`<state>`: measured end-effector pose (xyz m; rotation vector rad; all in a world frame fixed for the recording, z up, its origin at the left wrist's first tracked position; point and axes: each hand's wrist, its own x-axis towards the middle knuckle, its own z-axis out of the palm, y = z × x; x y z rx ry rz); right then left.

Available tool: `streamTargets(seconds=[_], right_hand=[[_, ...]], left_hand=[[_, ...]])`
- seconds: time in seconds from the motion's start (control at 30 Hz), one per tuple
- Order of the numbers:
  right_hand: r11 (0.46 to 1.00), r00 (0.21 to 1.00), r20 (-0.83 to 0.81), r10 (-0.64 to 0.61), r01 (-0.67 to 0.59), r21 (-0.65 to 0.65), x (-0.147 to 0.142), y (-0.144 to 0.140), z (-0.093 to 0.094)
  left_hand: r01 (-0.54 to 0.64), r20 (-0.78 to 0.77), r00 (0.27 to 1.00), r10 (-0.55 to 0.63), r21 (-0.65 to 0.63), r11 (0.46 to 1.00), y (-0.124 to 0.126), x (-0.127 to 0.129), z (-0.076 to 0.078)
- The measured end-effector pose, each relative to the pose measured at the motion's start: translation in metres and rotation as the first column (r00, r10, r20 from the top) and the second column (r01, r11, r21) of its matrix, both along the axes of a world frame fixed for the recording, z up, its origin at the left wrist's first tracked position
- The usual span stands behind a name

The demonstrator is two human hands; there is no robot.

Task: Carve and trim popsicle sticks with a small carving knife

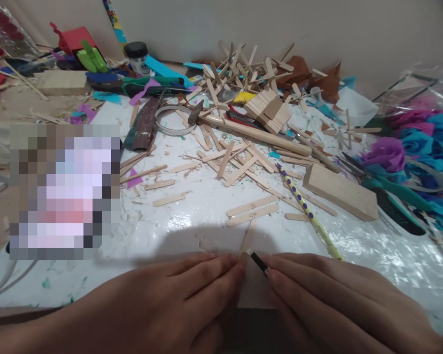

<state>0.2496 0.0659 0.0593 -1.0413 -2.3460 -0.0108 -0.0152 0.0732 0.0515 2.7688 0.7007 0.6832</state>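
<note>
My left hand (192, 290) is closed, its fingertips pinching a wooden craft stick (248, 238) near the table's front edge. The stick points away from me and bears a small mark close to the fingers. Between the fingertips of my right hand (317, 290) is a short dark cutter blade (257, 261), its bright tip beside the stick. Whether the tip touches the wood I cannot tell. Just beyond my hands lie two craft sticks (253, 215) side by side, with pencil lines near their middles.
A white board (140, 236) covers the tabletop. Loose craft sticks, a hammer (258, 132), a wood block (339, 191) and a spotted pencil (299, 199) lie ahead. Scissors (395, 196) and paper flowers (413, 142) are right; a pixelated phone (66, 191) is left.
</note>
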Motion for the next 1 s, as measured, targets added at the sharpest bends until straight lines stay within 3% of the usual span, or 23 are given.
streamTargets(seconds=[0.2,0.47,0.6,0.83,1.0], right_hand=[[0.985,0.990,-0.108,0.093,-0.107,-0.137,-0.002,0.014,0.005],[0.970,0.980,-0.150,0.127,-0.154,-0.187,0.000,0.022,0.005],[0.941,0.969,-0.156,0.193,-0.228,-0.249,0.004,0.031,0.008],[0.948,0.973,-0.147,0.176,-0.207,-0.240,0.002,0.034,0.008],[0.922,0.959,-0.191,0.207,-0.257,-0.290,0.010,0.041,0.013]], left_hand=[[-0.017,0.008,1.000,0.017,-0.012,1.000,-0.001,0.001,-0.004],[-0.078,-0.007,0.997,0.077,-0.024,0.997,0.000,0.004,-0.005],[-0.053,0.001,0.999,0.053,-0.022,0.998,0.001,0.003,-0.006],[-0.026,-0.006,1.000,0.025,-0.022,0.999,0.006,0.004,-0.002],[-0.046,-0.015,0.999,0.045,-0.055,0.997,0.002,0.006,-0.006]])
